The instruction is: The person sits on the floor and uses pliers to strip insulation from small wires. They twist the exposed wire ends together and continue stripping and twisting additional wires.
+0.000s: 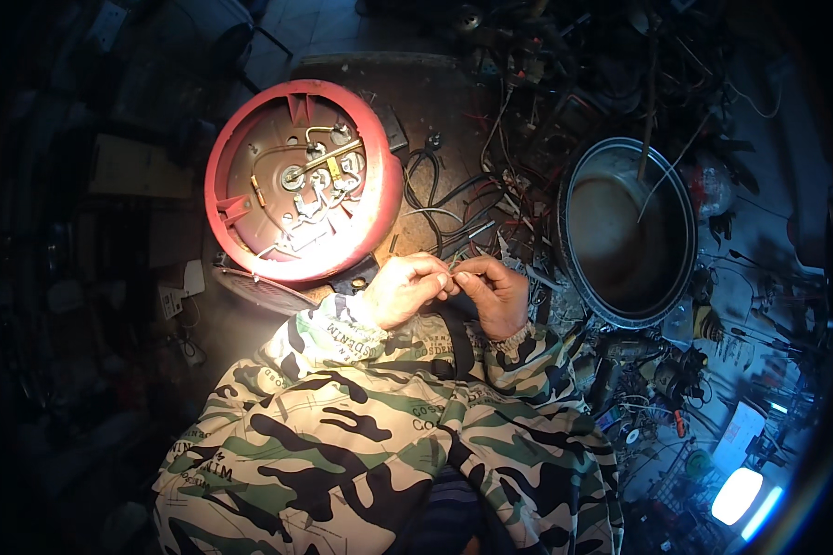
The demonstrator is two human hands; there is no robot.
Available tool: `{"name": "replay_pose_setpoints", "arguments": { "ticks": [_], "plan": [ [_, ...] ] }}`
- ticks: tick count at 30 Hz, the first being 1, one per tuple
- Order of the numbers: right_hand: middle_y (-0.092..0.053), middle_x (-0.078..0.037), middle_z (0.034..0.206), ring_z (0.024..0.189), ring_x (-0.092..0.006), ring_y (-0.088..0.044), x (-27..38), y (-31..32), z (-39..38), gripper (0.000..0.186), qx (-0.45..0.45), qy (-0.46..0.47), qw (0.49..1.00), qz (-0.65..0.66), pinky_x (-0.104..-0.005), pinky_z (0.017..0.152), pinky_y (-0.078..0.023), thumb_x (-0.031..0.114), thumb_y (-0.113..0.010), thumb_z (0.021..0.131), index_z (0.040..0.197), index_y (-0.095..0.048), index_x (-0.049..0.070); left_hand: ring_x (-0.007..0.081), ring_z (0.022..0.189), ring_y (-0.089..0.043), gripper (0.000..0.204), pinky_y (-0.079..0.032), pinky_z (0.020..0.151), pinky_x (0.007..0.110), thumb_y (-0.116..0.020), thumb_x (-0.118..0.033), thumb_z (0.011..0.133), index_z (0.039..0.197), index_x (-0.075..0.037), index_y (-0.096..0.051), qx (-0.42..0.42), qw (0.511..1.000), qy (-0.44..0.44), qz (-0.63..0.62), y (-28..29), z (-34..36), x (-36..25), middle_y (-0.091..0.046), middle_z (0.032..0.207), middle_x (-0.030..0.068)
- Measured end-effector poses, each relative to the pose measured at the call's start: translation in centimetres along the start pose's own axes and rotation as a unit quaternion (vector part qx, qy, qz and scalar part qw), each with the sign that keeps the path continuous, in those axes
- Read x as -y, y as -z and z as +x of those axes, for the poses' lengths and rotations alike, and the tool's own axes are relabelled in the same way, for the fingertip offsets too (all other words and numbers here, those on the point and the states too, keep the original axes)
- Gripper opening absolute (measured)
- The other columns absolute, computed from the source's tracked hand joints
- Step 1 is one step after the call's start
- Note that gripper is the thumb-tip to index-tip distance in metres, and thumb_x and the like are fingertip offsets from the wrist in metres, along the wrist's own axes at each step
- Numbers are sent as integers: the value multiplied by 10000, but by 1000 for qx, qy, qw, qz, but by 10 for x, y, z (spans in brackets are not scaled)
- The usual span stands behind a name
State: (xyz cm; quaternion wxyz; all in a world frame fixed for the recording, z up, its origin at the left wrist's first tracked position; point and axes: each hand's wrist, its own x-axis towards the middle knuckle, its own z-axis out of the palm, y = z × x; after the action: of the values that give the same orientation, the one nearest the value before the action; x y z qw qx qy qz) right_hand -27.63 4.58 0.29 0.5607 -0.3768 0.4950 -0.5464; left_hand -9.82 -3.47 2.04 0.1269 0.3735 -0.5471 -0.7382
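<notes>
While both hands meet at the head view's centre, the left hand [403, 289] and right hand [495, 294] pinch a thin wire [457, 265] between closed fingertips. At 10 o'clock lies the upturned red cooker base [301, 180]; at 3 o'clock the metal pot [627, 231]. Steady, short twists close to the fingertips would probably suit best.

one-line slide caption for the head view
Both hands pinch a thin wire beside an upturned red cooker base and metal pot.
</notes>
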Motion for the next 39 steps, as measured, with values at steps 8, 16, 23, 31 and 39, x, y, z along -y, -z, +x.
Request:
{"name": "replay_pose_setpoints", "arguments": {
  "ticks": [8, 16, 23, 31, 39],
  "plan": [
    [-651, -222, 1063, 953, -291, -659, -31, 42, -10, 494, -123, -32, 923, -363, -414, 793, -542, 180, -767, 839, 1227, -564, -48, 104, 662, -555, 212, -459, 634, 235, -570, -136, 984, 1022, 52, -663, -66, 991, 58, -105, 3, 0, 3, -638, 770, 62],
    [-344, -250, 1471, 1368, -435, -329, -118, 78, -59, 1195, -88, -194, 668, -713, -606, 1058, -316, 466, -911, 557, 1483, -303, 18, 119, 745, -610, 201, -514, 690, 256, -623, -127, 961, 1047, 51, -655, -93, 977, 68, -178, -2, 2, -4, -654, 852, 67],
    [-434, -230, 1345, 1259, -426, -419, -126, 89, -53, 900, -135, -198, 698, -675, -574, 1019, -353, 216, -819, 605, 1378, -401, 25, 119, 743, -607, 198, -512, 661, 256, -624, -110, 954, 1046, 63, -652, -98, 980, 41, -167, -2, -1, -4, -661, 881, 79],
    [-555, -148, 958, 821, -272, -607, -94, 83, -67, 458, -172, -153, 958, -172, -397, 710, -523, 103, -644, 758, 1166, -475, -16, 105, 730, -590, 188, -492, 631, 237, -587, -86, 960, 1040, 71, -652, -124, 983, 24, -133, 0, -1, -5, -662, 882, 85],
    [-585, -189, 1074, 961, -301, -623, 2, 15, -64, 552, -91, -52, 955, -278, -410, 844, -518, 38, -709, 755, 1259, -491, -25, 104, 708, -583, 188, -490, 633, 242, -585, -95, 966, 1030, 69, -651, -121, 987, 11, -107, -2, -2, -9, -654, 840, 76]
  ]
}}
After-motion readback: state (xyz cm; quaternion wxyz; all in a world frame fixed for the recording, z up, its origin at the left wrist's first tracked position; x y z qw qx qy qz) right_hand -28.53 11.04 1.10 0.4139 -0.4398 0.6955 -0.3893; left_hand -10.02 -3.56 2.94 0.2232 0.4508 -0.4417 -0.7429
